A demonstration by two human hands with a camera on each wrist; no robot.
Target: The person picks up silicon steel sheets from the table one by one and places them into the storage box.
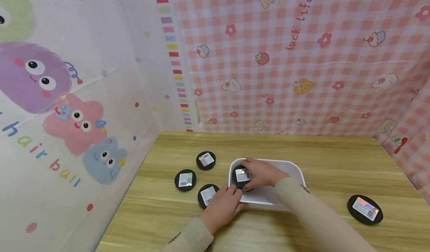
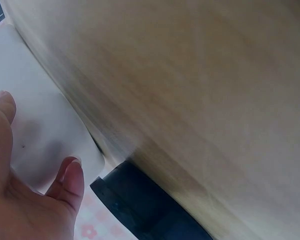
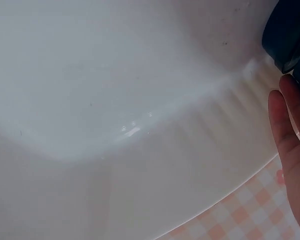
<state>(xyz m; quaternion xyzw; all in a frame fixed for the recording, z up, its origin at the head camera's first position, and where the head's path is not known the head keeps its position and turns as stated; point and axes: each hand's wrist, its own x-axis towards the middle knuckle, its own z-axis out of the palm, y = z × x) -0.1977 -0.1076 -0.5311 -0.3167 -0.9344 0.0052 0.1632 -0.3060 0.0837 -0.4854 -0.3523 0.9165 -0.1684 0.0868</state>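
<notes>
A white plastic bin stands on the wooden table. My right hand reaches into its left end and grips a flat black round container with a silver-and-white label, thumb and fingers on opposite sides. In the right wrist view, a dark container shows against the bin's ribbed inner wall, just past my fingertips, with a second dark edge beside it. My left hand holds the bin's near left corner; in the left wrist view, its thumb and a finger lie along the outer wall.
Left of the bin lie three similar black containers: one at the back, one further left, and one partly behind my left hand. Another container lies at the table's right side. Patterned cloths hang behind and beside the table.
</notes>
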